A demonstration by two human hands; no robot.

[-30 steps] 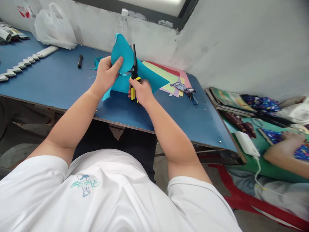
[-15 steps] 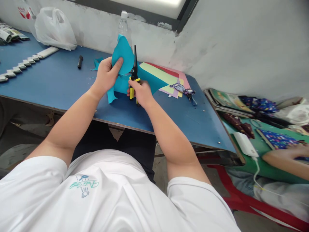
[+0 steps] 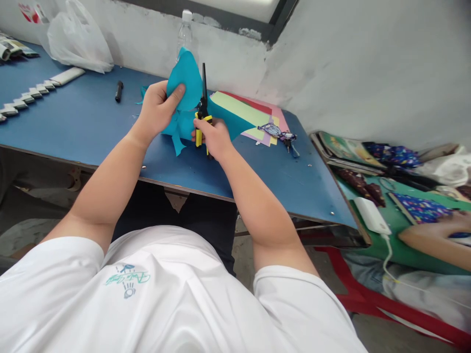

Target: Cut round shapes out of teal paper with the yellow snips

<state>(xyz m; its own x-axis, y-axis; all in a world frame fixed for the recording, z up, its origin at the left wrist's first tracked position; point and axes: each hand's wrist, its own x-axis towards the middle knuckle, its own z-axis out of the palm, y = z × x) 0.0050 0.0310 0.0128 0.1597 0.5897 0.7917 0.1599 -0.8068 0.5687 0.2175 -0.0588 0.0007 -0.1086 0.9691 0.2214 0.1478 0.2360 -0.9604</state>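
My left hand (image 3: pixel 157 107) pinches a blue paper piece (image 3: pixel 187 81) with a rounded edge between thumb and fingers, above the table. A narrow blue strip (image 3: pixel 178 143) dangles below it. In my right hand (image 3: pixel 217 137) are snips (image 3: pixel 201 109) with yellow-and-black handles, gripped by those handles. Their long black blades point up, close beside the right edge of the paper; whether they touch it I cannot tell. Behind my right hand lies a larger blue sheet (image 3: pixel 231 122), partly hidden.
Coloured paper sheets (image 3: pixel 239 110) and a patterned cord bundle (image 3: pixel 275 132) lie right of my hands. A clear bottle (image 3: pixel 185 34), black marker-like cylinder (image 3: pixel 118 91), plastic bag (image 3: pixel 79 41) and folded strip (image 3: pixel 35 93) are also there. Another person's arm (image 3: pixel 434 240) rests on the green table (image 3: pixel 405 250).
The blue strip hanging under the paper has swung slightly right. Both hands keep their holds on the paper and the snips; the whole view has shifted a little.
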